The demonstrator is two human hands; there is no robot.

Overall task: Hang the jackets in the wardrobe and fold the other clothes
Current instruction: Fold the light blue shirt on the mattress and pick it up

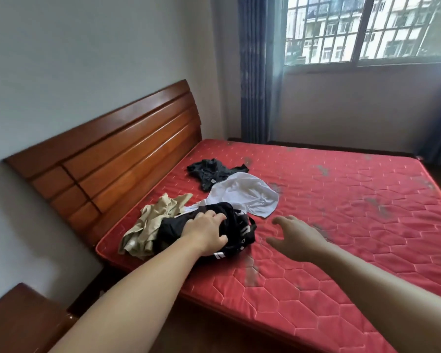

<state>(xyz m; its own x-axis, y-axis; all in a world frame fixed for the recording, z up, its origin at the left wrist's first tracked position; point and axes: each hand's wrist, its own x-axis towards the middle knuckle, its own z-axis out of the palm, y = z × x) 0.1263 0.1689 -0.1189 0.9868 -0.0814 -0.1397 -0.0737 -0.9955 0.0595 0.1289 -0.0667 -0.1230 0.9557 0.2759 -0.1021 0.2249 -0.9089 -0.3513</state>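
The mattress is red, quilted with pale stitching in a hexagon pattern and smudged with grey blotches. At its nine o'clock side stands a headboard of glossy reddish-brown wood in stepped horizontal bands. Four garments lie toward ten o'clock on the mattress: a black garment with white lettering and white stripes, a beige garment at its nine o'clock, a white garment at its one o'clock, and a dark charcoal garment farther toward twelve. The curtain is blue-grey with faint vertical stripes. The wall is pale grey.
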